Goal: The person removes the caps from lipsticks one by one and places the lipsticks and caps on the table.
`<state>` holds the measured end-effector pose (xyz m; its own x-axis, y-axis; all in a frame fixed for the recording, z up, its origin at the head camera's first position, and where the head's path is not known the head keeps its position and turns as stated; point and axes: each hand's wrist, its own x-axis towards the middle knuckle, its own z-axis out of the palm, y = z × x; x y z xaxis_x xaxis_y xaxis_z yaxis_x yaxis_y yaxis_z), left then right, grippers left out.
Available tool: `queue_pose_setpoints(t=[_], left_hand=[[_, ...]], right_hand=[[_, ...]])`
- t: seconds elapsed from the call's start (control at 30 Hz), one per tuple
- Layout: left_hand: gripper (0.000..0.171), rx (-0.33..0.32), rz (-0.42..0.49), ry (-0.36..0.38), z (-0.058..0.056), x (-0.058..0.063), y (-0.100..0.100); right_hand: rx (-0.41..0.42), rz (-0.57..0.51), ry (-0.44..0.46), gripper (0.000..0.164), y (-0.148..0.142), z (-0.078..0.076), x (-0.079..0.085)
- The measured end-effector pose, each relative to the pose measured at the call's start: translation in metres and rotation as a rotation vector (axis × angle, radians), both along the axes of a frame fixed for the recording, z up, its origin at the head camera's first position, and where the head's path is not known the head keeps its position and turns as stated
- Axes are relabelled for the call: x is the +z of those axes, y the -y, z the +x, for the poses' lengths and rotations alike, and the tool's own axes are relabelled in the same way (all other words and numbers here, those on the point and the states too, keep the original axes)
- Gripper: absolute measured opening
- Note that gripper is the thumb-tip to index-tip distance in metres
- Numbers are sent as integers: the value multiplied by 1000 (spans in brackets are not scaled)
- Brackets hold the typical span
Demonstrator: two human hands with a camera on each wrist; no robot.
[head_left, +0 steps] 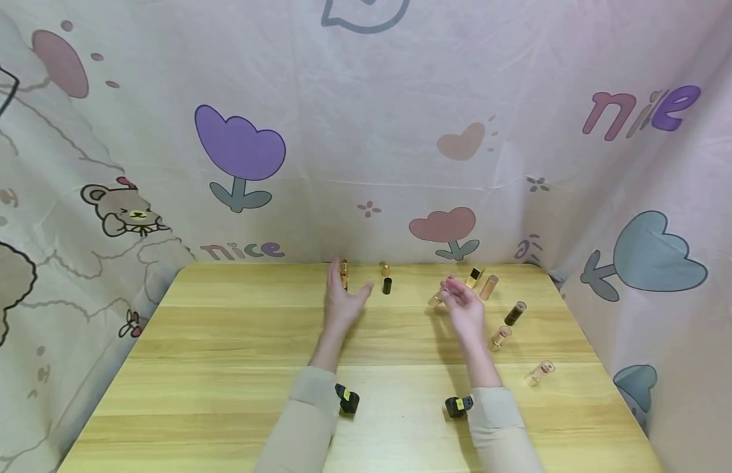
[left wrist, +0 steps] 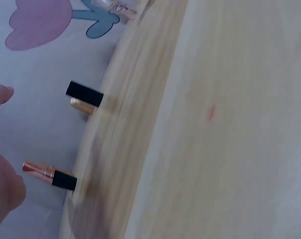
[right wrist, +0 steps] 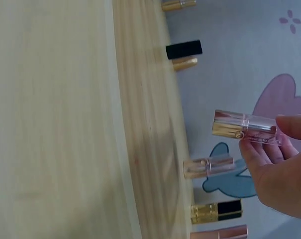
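My left hand (head_left: 344,305) reaches to the back edge of the table, thumb spread away from the fingers. Just beside it stands an uncapped lipstick (left wrist: 48,175) with a black base, a rose-gold upper part and a red tip. In the left wrist view the thumb side of that hand is apart from the lipstick. My right hand (head_left: 468,312) pinches a clear-capped lipstick (right wrist: 245,127) with a gold base between thumb and fingers, raised above the table in the right wrist view. Below it another clear-capped lipstick (right wrist: 208,167) stands upright.
A black cap (head_left: 387,286) stands in front of a small gold piece (head_left: 386,269) between the hands. Right of my right hand stand a gold-and-black lipstick (head_left: 474,278), a rose-coloured tube (head_left: 489,288), a dark tube (head_left: 515,313) and more clear-capped lipsticks (head_left: 540,372). A printed curtain (head_left: 342,164) hangs behind.
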<state>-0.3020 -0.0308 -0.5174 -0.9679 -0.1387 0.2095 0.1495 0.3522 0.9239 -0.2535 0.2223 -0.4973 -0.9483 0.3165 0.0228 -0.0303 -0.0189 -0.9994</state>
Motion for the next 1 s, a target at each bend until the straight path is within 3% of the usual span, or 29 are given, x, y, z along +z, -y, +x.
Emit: queue_pose_setpoints(t=[0.4,0.57,0.8,1.0], left_hand=[[102,-123,-133,-233,11,0,-30],[99,-202,-197,-266,15,2,-40],[91,-294,-254,-239,20,2,-51],[74,-369,-242,-341,21,0,-53]], right_hand=[[12,-20,-29,44,19,1,5],[18,-78,-61,43,25,0,5],[34,-128,-99,39,33,-1,7],[41,-129,-108,40,39,0,9]])
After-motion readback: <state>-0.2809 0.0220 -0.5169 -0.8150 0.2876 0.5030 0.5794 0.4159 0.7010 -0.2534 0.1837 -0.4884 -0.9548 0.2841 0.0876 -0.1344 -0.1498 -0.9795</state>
